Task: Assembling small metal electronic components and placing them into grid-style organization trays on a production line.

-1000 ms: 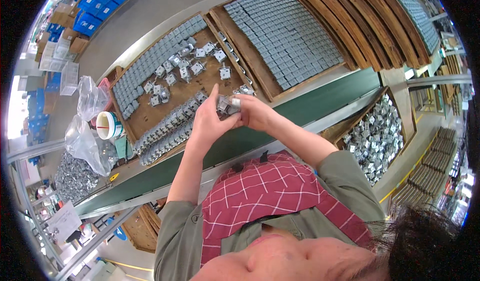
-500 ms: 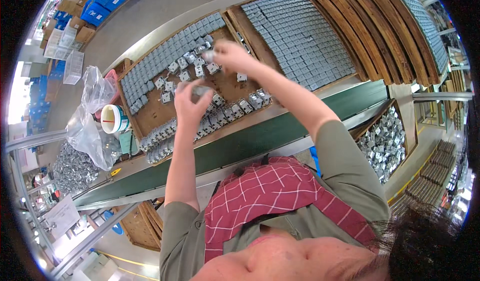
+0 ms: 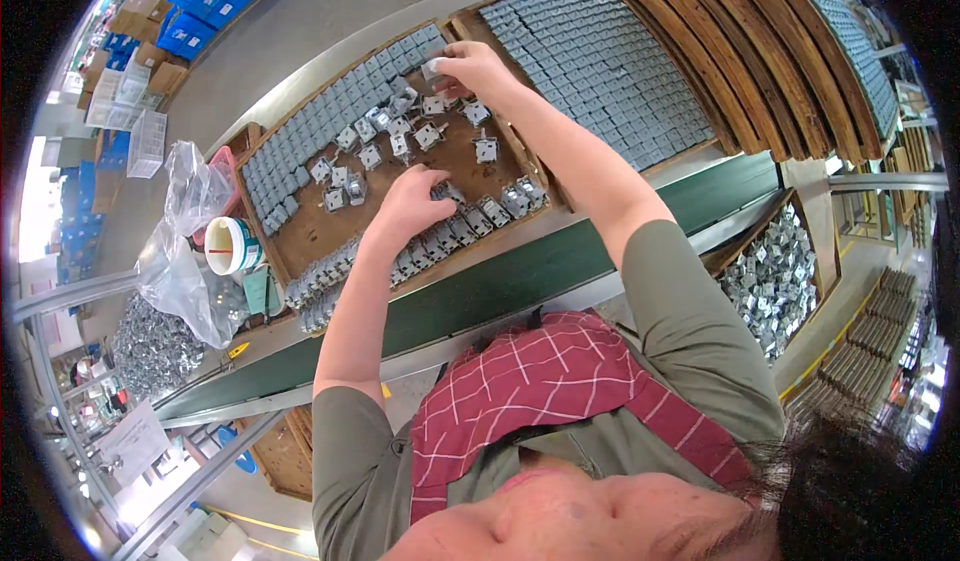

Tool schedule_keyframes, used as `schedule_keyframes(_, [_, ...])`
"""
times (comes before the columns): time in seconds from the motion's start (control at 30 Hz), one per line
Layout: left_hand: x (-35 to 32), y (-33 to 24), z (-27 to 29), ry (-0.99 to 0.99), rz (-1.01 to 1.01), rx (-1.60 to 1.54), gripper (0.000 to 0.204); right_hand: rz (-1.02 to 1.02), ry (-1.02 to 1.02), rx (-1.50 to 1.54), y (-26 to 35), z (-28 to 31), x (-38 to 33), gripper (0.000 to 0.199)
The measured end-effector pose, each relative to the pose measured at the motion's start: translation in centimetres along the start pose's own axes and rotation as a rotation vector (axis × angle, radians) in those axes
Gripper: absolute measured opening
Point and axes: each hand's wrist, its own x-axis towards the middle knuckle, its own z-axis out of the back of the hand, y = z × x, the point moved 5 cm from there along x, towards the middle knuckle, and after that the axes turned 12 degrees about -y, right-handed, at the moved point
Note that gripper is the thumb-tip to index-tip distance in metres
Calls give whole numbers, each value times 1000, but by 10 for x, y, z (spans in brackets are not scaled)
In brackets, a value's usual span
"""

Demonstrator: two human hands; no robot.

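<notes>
The right hand (image 3: 474, 67) of the person was at the far right corner of the wooden tray (image 3: 310, 241), and its fingers were pinching a small metal piece (image 3: 433, 67), just beside the end of the far rows (image 3: 335, 101). The piece was gripped by its edge, probably because such a hold leaves most of its body free of the fingers; its exact angle was too small to tell.

The left hand (image 3: 408, 206) was over the near rows (image 3: 440, 236), with the thumb and the forefinger spread apart and curved down. Whether they touched a piece there, one cannot tell.

Between these two groups, scattered pieces (image 3: 370, 156) lay at different angles on the bare wood, within easy reach of both hands, which seems a practical reason for the middle place. The far rows stood closely side by side, perhaps so that they support each other and waste little room. In the neighbouring tray (image 3: 468, 28), a dense block of grey pieces (image 3: 590, 71) showed the same tight order. By contrast, the loose metal parts (image 3: 770, 286) at the person's right were heaped together, where the box walls (image 3: 826, 273) probably kept them from spreading.
</notes>
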Motion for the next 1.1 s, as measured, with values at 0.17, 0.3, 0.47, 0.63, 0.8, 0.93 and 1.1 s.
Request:
schedule_keyframes(0.17, [10, -1, -7, 32, -85, -2, 56, -142, 39, 471, -3, 48, -66, 24])
schedule_keyframes(0.3, [41, -29, -18, -237, -56, -102, 47, -146, 46, 538, -23, 81, -114, 23])
schedule_keyframes(0.47, [62, -55, -41, -215, -126, 458, 50, -247, 52, 607, -40, 88, -166, 27])
schedule_keyframes(0.63, [50, -43, -14, -334, -121, -53, 52, -187, 67, 528, -51, 99, -199, 32])
schedule_keyframes(0.8, [-7, -34, -30, -34, 314, -1655, 56, -194, 118, 544, -54, 101, -217, 29])
schedule_keyframes(0.93, [-50, -39, -51, 6, 287, -2015, 60, -306, 145, 657, -59, 91, -224, 32])
schedule_keyframes(1.1, [-72, -54, -56, -207, 379, -1853, 50, -336, 239, 592, -44, 78, -236, 37])
